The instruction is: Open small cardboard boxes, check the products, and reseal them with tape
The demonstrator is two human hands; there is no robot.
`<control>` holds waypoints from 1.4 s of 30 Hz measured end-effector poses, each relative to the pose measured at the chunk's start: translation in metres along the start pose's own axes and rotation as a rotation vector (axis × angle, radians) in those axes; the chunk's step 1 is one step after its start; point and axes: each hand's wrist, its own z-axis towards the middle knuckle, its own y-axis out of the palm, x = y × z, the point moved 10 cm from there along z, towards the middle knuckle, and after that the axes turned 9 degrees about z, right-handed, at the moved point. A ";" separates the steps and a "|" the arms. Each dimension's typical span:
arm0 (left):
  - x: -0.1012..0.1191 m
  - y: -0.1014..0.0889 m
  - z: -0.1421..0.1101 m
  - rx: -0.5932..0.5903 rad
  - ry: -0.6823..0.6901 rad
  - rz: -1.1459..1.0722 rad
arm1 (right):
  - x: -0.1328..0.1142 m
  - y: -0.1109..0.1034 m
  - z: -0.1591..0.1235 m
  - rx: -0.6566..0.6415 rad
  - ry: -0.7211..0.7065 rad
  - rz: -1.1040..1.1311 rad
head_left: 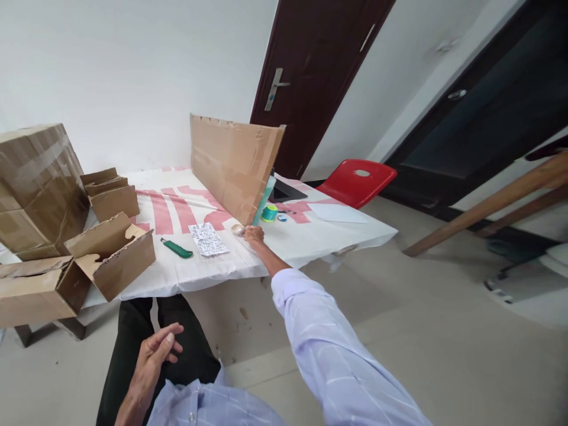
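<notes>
My right hand [254, 234] reaches out to the table's front part, its fingers closed at the edge of a tan roll of tape [238, 229]. The hand hides part of the roll. Just behind it stands the near corner of a large upright cardboard panel [235, 163]. Over my lap, away from the table, my left hand [157, 350] is held with loosely stretched fingers and nothing in it. On the tabletop left of the roll lie a printed sheet of paper [207, 239] and a green utility knife [177, 248].
Open small cardboard boxes [126, 260] and a big taped carton [39, 183] crowd the table's left side. Beyond the panel are a green-yellow tape roll [269, 213], a black device [286, 190] and a white sheet [338, 213]. A red chair [359, 180] stands behind.
</notes>
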 end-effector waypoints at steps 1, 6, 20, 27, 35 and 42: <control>0.003 0.001 -0.002 -0.009 -0.002 -0.002 | 0.001 -0.002 -0.002 0.003 -0.007 -0.005; 0.011 0.007 -0.006 -0.048 -0.006 -0.022 | 0.006 -0.011 -0.025 0.045 -0.095 -0.021; -0.011 0.026 0.003 -0.113 -0.046 0.035 | 0.012 0.019 -0.098 0.001 -0.408 -0.120; -0.021 0.015 0.022 -0.082 -0.053 0.028 | 0.016 0.022 -0.096 0.024 -0.439 -0.177; -0.030 0.008 0.017 -0.045 -0.038 0.013 | 0.017 0.016 -0.106 0.008 -0.459 -0.149; -0.054 -0.004 0.003 -0.023 -0.068 0.006 | 0.035 0.018 -0.100 0.010 -0.441 -0.153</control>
